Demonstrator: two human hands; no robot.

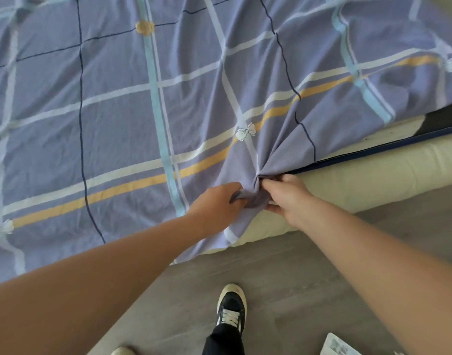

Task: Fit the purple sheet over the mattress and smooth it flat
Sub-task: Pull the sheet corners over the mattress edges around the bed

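Clearly bunched at the mattress [353,175] corner, the purple sheet [117,111], checked with white, teal and yellow stripes, fans into creases; both hands, left hand [217,201] and right hand [289,196], grip the gathered fabric with curled fingers.

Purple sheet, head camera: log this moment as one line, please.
purple sheet: wrinkled, gathered at mattress corner | left hand: grips the bunch | right hand: grips the bunch | mattress right side: uncovered
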